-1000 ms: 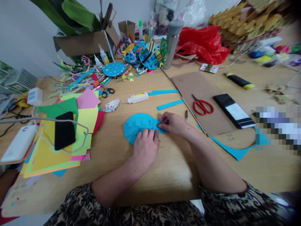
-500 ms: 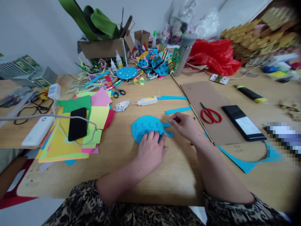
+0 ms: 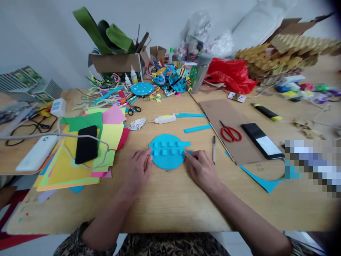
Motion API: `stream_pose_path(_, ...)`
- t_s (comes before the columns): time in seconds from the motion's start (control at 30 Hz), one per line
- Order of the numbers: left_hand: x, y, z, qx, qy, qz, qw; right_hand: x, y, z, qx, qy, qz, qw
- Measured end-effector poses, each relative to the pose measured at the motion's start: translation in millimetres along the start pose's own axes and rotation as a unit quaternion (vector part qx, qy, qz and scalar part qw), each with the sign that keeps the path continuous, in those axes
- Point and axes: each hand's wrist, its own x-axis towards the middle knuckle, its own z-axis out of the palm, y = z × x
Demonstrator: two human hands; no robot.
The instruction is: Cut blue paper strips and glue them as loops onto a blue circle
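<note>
A round blue paper disc (image 3: 167, 163) lies flat on the table in front of me. Two rows of raised, folded blue paper strips cross it; the upper strip's end (image 3: 187, 143) sticks out past the right edge. My left hand (image 3: 137, 172) holds the disc's left edge, with index finger and thumb bent against it. At the right edge, my right hand (image 3: 203, 169) has its index finger and thumb on the lower strip, whose end (image 3: 190, 153) is partly covered by the fingers. A glue bottle (image 3: 165, 118) and a loose blue strip (image 3: 197, 128) lie behind the disc.
Coloured paper sheets (image 3: 71, 174) with a black phone (image 3: 86, 144) on top lie left. To the right are a pen (image 3: 214, 150), cardboard (image 3: 226, 110), red-handled scissors (image 3: 231, 133) and another phone (image 3: 262, 141). A steel flask (image 3: 201, 74) and craft pieces stand behind.
My left hand has slid off the disc's top to its left edge, uncovering the folded strips. My right hand has moved down from the upper strip to the lower one.
</note>
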Motion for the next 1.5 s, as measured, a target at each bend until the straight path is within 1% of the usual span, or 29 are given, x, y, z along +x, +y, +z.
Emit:
stream_pose_path(0.1,-1.4,-4.0,2.2,-0.018,0.003,-0.013,1.0,2.2,-0.7,0.9,-0.025,-0.014,-0.017,0.999)
stream_pose_path(0.33,-2.5,-10.7,4.9,-0.037,0.016,-0.036,0.999,5.4,-1.2,-0.5,-0.046,-0.031,-0.025,0.998)
stream_pose_path(0.43,-2.5,-11.2,5.7,-0.042,0.013,-0.049,0.998,5.6,-1.0,-0.5,-0.045,-0.032,-0.033,0.998)
stream_pose_path(0.6,-2.2,-10.4,5.4,-0.049,-0.005,-0.074,0.996,6.2,-0.5,0.8,-0.044,-0.059,-0.035,0.997)
stream_pose_path(0.7,-1.4,-9.3,5.9,-0.054,-0.011,-0.086,0.995,6.9,-0.3,2.0,-0.039,-0.064,-0.035,0.997)
stream_pose_path(0.83,0.3,-7.7,6.1,-0.05,-0.01,-0.097,0.994,7.2,-0.7,0.8,-0.03,-0.055,-0.029,0.998)
stream_pose_path(1.0,0.9,-7.9,5.1,-0.044,0.003,-0.105,0.994,6.6,-3.0,-4.3,-0.018,-0.013,-0.018,1.0)
stream_pose_path(1.07,0.8,-8.3,5.1,-0.051,0.008,-0.108,0.993,6.4,-3.5,-4.8,-0.021,-0.009,-0.018,1.0)
stream_pose_path(1.33,0.6,-8.6,7.4,-0.073,0.003,-0.129,0.989,5.3,0.0,2.7,-0.033,-0.066,-0.025,0.997)
stream_pose_path(1.5,1.4,-9.1,7.6,-0.079,-0.002,-0.145,0.986,5.0,1.3,2.3,-0.021,-0.068,-0.024,0.997)
